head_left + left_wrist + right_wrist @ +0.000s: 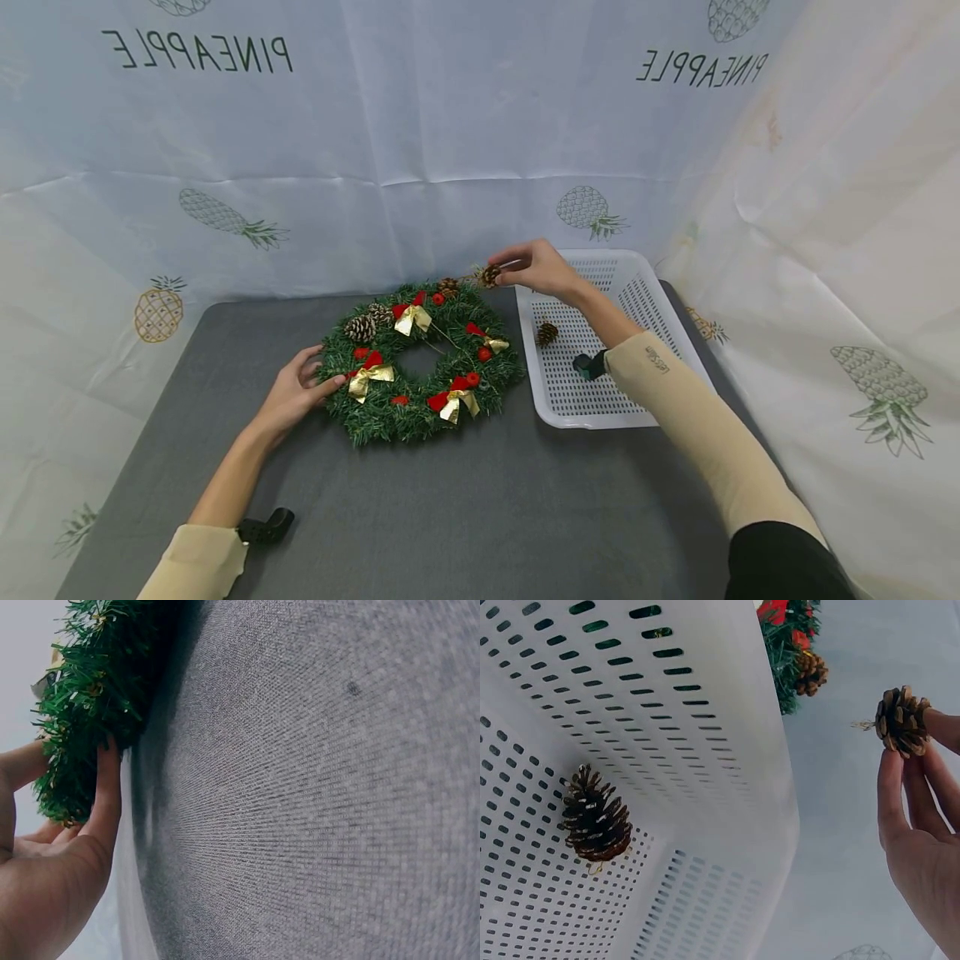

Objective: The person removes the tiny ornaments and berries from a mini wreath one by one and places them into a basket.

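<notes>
A green wreath [390,421] with red and gold bows, red berries and several pinecones lies on the grey table. My left hand [292,393] grips its left edge, thumb on top and fingers at the side and beneath, as the left wrist view shows. Above the wreath's back right edge, my right hand [536,268] pinches a small brown pinecone [901,721] between thumb and fingers. A thin gold wire sticks out of that pinecone toward the wreath. Another pinecone [447,287] sits on the wreath's back edge close by.
Right of the wreath stands a white perforated basket [551,400], under my right forearm. Inside it lies one more pinecone [596,817] with a wire loop, and a dark green item [582,365] partly hidden by the wrist camera. A pineapple-print curtain [450,125] hangs behind the table.
</notes>
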The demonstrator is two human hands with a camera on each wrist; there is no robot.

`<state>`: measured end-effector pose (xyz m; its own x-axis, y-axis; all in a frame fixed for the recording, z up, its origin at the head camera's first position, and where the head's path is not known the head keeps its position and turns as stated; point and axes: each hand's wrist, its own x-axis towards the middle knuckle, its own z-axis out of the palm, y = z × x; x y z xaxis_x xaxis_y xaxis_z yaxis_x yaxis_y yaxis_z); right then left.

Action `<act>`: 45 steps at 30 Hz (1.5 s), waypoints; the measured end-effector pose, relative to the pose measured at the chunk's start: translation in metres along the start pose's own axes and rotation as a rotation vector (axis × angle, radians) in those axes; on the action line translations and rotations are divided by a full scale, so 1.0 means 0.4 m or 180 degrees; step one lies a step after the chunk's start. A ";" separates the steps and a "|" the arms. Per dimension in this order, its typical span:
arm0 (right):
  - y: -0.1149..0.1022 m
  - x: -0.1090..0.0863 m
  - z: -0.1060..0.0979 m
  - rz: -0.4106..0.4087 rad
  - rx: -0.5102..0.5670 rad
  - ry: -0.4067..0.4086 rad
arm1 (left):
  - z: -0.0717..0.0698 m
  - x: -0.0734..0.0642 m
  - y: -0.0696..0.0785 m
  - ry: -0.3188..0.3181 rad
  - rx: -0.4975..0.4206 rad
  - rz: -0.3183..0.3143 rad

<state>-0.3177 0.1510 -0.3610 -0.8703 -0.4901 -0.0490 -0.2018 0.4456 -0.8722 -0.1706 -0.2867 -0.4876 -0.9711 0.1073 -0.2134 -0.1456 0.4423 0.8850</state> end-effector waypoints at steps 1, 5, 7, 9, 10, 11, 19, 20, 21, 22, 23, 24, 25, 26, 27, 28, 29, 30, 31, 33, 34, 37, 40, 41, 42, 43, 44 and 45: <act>0.001 -0.003 -0.003 0.0005 0.0013 0.0006 | 0.000 0.000 0.000 0.0000 0.0003 0.0002; 0.003 -0.015 -0.016 0.0011 0.0039 0.0036 | 0.000 0.000 0.000 -0.0003 -0.0002 0.0002; 0.004 -0.020 -0.023 0.0032 0.0066 0.0067 | 0.000 0.000 0.000 -0.0005 -0.0005 0.0003; 0.006 -0.025 -0.031 0.0046 0.0081 0.0108 | 0.000 0.000 0.000 -0.0005 -0.0009 0.0005; 0.008 -0.027 -0.035 0.0045 0.0102 0.0122 | 0.000 0.000 0.000 -0.0006 -0.0010 0.0006; 0.009 -0.029 -0.038 0.0045 0.0109 0.0138 | 0.000 -0.001 0.000 -0.0006 -0.0010 0.0006; 0.020 -0.053 -0.062 0.0049 0.0127 0.0188 | 0.000 -0.001 0.002 0.0003 0.0011 0.0019; 0.021 -0.056 -0.065 0.0054 0.0114 0.0192 | 0.000 -0.001 0.002 0.0007 0.0016 0.0019; 0.022 -0.059 -0.068 0.0057 0.0101 0.0197 | 0.000 -0.001 0.003 0.0010 0.0020 0.0020; 0.023 -0.062 -0.071 0.0058 0.0091 0.0208 | 0.001 -0.001 0.003 0.0013 0.0023 0.0020; 0.025 -0.065 -0.073 0.0052 0.0099 0.0215 | 0.001 -0.002 0.003 0.0016 0.0024 0.0020; 0.028 -0.067 -0.075 0.0049 0.0093 0.0221 | 0.001 -0.002 0.004 0.0018 0.0023 0.0020; 0.029 -0.070 -0.078 0.0049 0.0090 0.0228 | 0.001 -0.002 0.004 0.0018 0.0017 0.0019; 0.031 -0.072 -0.080 0.0046 0.0087 0.0236 | 0.001 -0.002 0.004 0.0015 0.0010 0.0016; 0.034 -0.075 -0.082 0.0046 0.0088 0.0249 | 0.000 -0.003 0.004 0.0013 0.0003 0.0014; 0.036 -0.077 -0.084 0.0049 0.0090 0.0259 | 0.000 -0.003 0.004 0.0011 -0.0005 0.0013; 0.038 -0.079 -0.085 0.0054 0.0092 0.0266 | 0.000 -0.003 0.004 0.0008 -0.0011 0.0012; 0.039 -0.083 -0.087 0.0066 0.0086 0.0274 | 0.000 -0.003 0.004 0.0005 -0.0017 0.0011; 0.041 -0.085 -0.088 0.0069 0.0084 0.0283 | 0.000 -0.003 0.004 0.0003 -0.0023 0.0010; 0.047 -0.088 -0.092 0.0080 0.0090 0.0291 | 0.000 -0.003 0.005 0.0002 -0.0025 0.0013; 0.050 -0.090 -0.095 0.0086 0.0090 0.0298 | 0.000 -0.003 0.005 0.0000 -0.0022 0.0016; 0.057 -0.095 -0.102 0.0103 0.0072 0.0308 | -0.001 -0.003 0.004 -0.0006 -0.0018 0.0025; 0.063 -0.099 -0.108 0.0147 0.0055 0.0318 | -0.001 -0.003 0.004 -0.0014 -0.0014 0.0028; 0.065 -0.100 -0.109 0.0162 0.0051 0.0317 | -0.001 -0.003 0.003 -0.0014 -0.0013 0.0028; 0.067 -0.101 -0.110 0.0182 0.0055 0.0319 | -0.001 -0.003 0.003 -0.0014 -0.0010 0.0027; 0.069 -0.102 -0.112 0.0195 0.0055 0.0321 | -0.001 -0.003 0.003 -0.0013 -0.0009 0.0028; 0.071 -0.103 -0.113 0.0201 0.0057 0.0323 | -0.001 -0.004 0.003 -0.0013 -0.0004 0.0027; 0.073 -0.104 -0.114 0.0207 0.0054 0.0324 | -0.001 -0.004 0.003 -0.0012 0.0000 0.0026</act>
<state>-0.3079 0.2185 -0.3624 -0.9226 -0.3817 -0.0568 -0.1366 0.4608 -0.8769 -0.1694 -0.2865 -0.4860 -0.9715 0.1144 -0.2077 -0.1377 0.4413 0.8867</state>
